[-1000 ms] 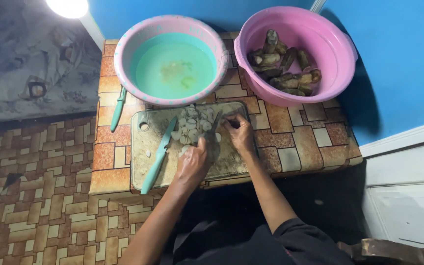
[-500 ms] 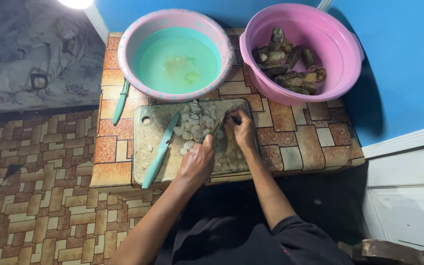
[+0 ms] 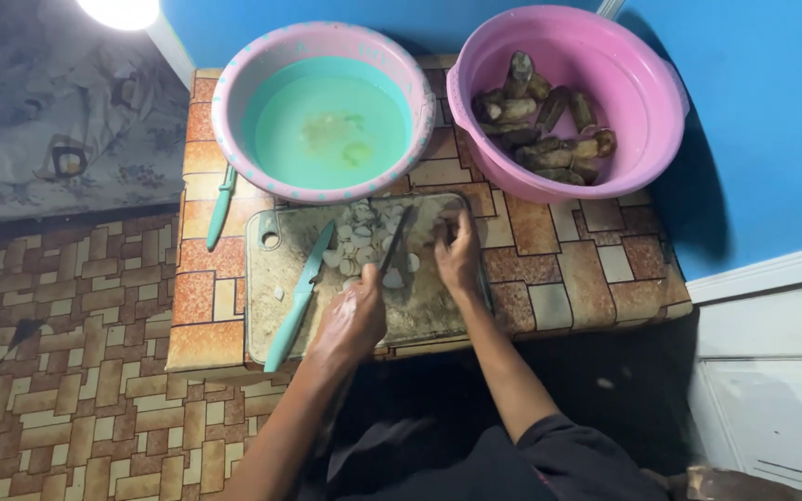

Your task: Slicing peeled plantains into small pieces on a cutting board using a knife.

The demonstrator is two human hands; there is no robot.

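Note:
A worn cutting board lies on the low patterned table. Pale round slices are heaped at its far middle. My left hand is closed on a dark-bladed knife that points away from me into the slices. My right hand rests on the board just right of the blade, fingers curled down on a piece I cannot make out. A teal-handled knife lies loose on the board's left half.
Behind the board stand a pink-rimmed bowl of cloudy water and a pink basin holding several brown tubers. Another teal tool lies at the table's left edge. Blue wall to the right, patterned floor to the left.
My left hand has drawn slightly back toward me with the knife. My right hand stays at the same spot on the board. The view has shifted a little.

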